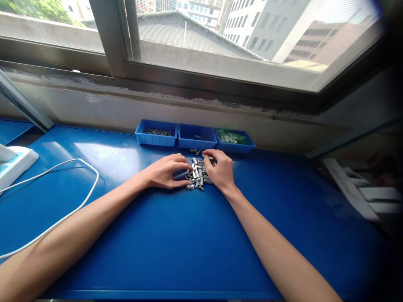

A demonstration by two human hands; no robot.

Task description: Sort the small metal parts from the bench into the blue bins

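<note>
A pile of small silvery metal cylinders [197,173] lies on the blue tabletop between my two hands. My left hand [168,171] is at the pile's left side, thumb and fingers apart, fingertips at the outermost pieces. Over the right side curves my right hand [221,168], with thumb and forefinger together on a metal cylinder [203,155] at the back of the pile. The palm and other fingers of that hand hide part of the heap. A few loose pieces [193,150] lie behind it, close to the bins.
Three blue bins stand along the wall: the left bin [156,141] holds many small metal parts, the middle bin [195,144] one piece, the right bin [238,147] a green-and-clear plastic bag. A white cable [94,176] runs over the table [176,247] near a white power strip [19,165].
</note>
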